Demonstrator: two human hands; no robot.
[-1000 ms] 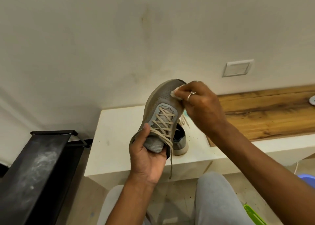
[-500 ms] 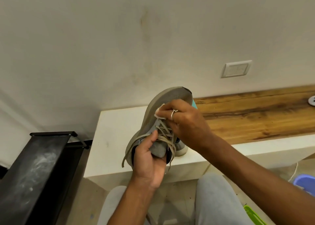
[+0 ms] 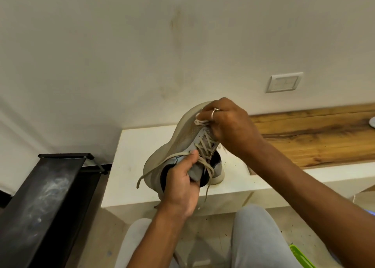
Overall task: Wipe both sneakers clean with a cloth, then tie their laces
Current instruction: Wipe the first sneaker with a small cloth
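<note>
A grey-beige sneaker [image 3: 182,133] is held up over the white ledge [image 3: 134,166], toe pointing away and tilted so its left side and sole edge show. My left hand [image 3: 182,184] grips it at the tongue and collar, thumb on the laces. Its beige laces [image 3: 205,158] hang loose, one end trailing left. My right hand [image 3: 229,125] presses a small white cloth [image 3: 199,121] against the upper near the toe. The second sneaker [image 3: 218,168] stands on the ledge behind the first, mostly hidden.
A black metal rack [image 3: 46,202] stands at the left. A wooden shelf top [image 3: 316,137] runs right along the wall under a white wall switch [image 3: 284,82]. My grey-trousered knees [image 3: 253,237] are below, and a green object [image 3: 300,257] lies at the bottom right.
The sneaker has rolled to show more of its left side. My right hand with the cloth slid from the toe down towards the laces and is back nearer the toe.
</note>
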